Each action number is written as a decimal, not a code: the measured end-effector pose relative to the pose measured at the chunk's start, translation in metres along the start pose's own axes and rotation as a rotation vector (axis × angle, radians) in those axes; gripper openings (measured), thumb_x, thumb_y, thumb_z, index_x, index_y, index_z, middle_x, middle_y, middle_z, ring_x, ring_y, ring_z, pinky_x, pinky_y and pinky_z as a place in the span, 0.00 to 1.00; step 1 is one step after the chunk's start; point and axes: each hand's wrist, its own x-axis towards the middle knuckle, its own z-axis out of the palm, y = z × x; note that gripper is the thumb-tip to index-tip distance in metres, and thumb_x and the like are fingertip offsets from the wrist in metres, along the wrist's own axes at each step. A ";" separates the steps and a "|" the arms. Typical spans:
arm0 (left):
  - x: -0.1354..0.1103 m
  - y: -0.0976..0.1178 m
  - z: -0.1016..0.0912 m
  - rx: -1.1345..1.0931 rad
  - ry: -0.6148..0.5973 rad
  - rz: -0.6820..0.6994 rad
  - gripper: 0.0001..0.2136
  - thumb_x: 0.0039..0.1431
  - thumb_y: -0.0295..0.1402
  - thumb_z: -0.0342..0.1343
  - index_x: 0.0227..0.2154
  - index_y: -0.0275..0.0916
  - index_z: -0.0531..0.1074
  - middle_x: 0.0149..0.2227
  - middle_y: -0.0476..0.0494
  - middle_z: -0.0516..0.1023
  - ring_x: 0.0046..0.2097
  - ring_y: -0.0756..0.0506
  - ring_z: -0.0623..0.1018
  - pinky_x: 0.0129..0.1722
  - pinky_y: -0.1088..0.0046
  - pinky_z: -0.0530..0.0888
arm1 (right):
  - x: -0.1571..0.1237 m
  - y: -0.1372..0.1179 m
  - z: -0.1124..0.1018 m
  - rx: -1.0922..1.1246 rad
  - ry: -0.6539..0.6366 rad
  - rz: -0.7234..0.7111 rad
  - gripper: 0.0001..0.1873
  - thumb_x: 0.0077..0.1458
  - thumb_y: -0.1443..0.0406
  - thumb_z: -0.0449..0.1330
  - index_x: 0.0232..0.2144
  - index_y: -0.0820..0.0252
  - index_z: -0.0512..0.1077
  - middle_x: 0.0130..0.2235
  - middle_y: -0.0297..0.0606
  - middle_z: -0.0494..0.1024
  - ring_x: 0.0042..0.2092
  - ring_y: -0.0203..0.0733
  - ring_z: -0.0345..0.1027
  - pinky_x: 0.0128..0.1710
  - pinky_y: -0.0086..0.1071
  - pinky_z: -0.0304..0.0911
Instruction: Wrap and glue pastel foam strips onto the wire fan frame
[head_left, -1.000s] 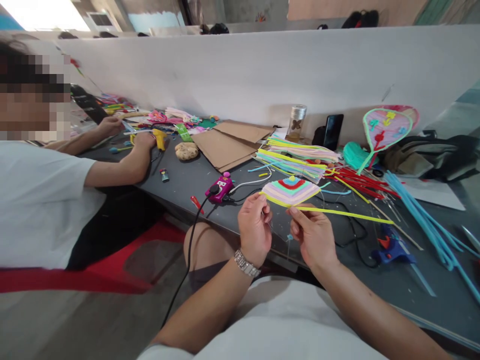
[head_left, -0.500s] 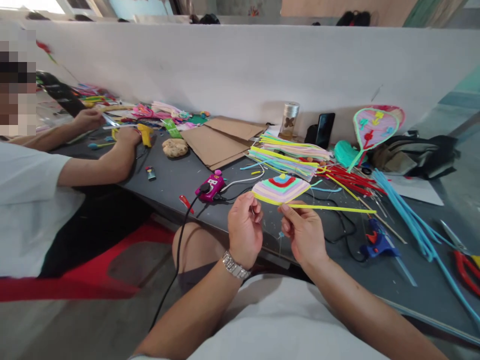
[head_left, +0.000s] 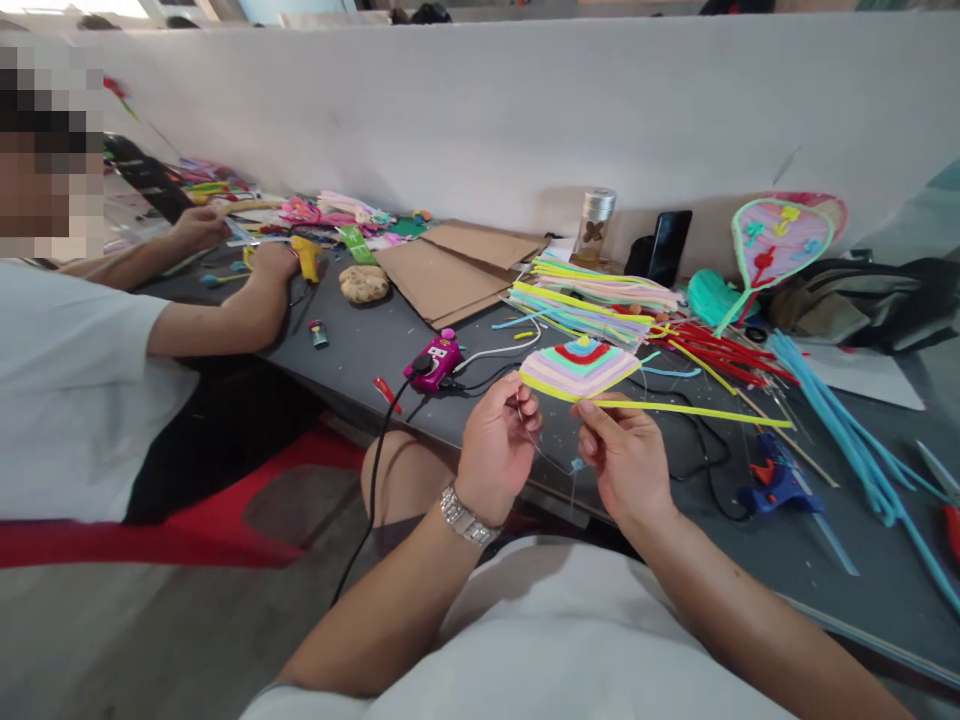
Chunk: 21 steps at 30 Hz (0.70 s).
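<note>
A fan-shaped piece of striped pipe cleaners, with yellow, blue, red, green, pink and lilac bands, is held up above the table's front edge. My left hand pinches its lower left corner. Along its lower edge, my right hand grips a yellow pipe cleaner between thumb and fingers; its long free end sticks out to the right. A thin strand droops below my left fingers toward a small light-blue bit. The fingertips partly hide the lower edge of the piece.
Bundled pipe cleaners lie behind my hands. A blue glue gun rests at the right, near light-blue pipe cleaners. Left of my hands sits a magenta power socket with cords. A co-worker's hand is by a yellow glue gun.
The camera view has shifted, so the scene sits further right and mostly a little higher. Both hands keep their hold, and the strand below my left fingers shows more clearly.
</note>
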 end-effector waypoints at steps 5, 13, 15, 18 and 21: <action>0.002 0.012 -0.007 0.004 -0.097 -0.148 0.11 0.50 0.30 0.66 0.27 0.37 0.66 0.26 0.55 0.64 0.26 0.55 0.67 0.26 0.78 0.67 | 0.002 0.000 -0.002 0.009 0.015 0.003 0.17 0.39 0.58 0.77 0.25 0.59 0.74 0.25 0.32 0.78 0.19 0.26 0.55 0.16 0.26 0.47; 0.013 -0.001 -0.010 0.100 0.022 0.165 0.15 0.44 0.31 0.72 0.31 0.38 0.70 0.25 0.56 0.69 0.23 0.56 0.68 0.23 0.80 0.64 | -0.001 0.002 0.000 -0.010 -0.009 -0.004 0.16 0.42 0.58 0.76 0.25 0.59 0.73 0.19 0.28 0.70 0.19 0.27 0.53 0.17 0.26 0.46; 0.016 -0.009 -0.009 0.154 0.063 0.359 0.15 0.44 0.33 0.73 0.32 0.39 0.71 0.23 0.57 0.69 0.22 0.55 0.68 0.22 0.79 0.63 | -0.002 0.002 0.001 -0.011 -0.007 -0.007 0.17 0.42 0.58 0.76 0.25 0.58 0.73 0.19 0.27 0.69 0.19 0.28 0.53 0.17 0.26 0.46; 0.020 -0.018 -0.006 0.220 0.097 0.520 0.13 0.46 0.36 0.72 0.30 0.39 0.74 0.23 0.56 0.71 0.21 0.55 0.68 0.21 0.79 0.63 | -0.002 0.001 0.003 -0.017 -0.014 -0.022 0.16 0.42 0.58 0.75 0.25 0.59 0.73 0.19 0.27 0.69 0.19 0.28 0.53 0.18 0.26 0.47; 0.023 -0.020 -0.006 0.269 0.107 0.588 0.11 0.48 0.37 0.71 0.32 0.38 0.78 0.24 0.54 0.73 0.22 0.55 0.68 0.22 0.78 0.65 | -0.003 -0.001 0.004 -0.015 -0.014 -0.030 0.16 0.42 0.58 0.75 0.25 0.59 0.73 0.20 0.28 0.70 0.19 0.27 0.54 0.18 0.26 0.48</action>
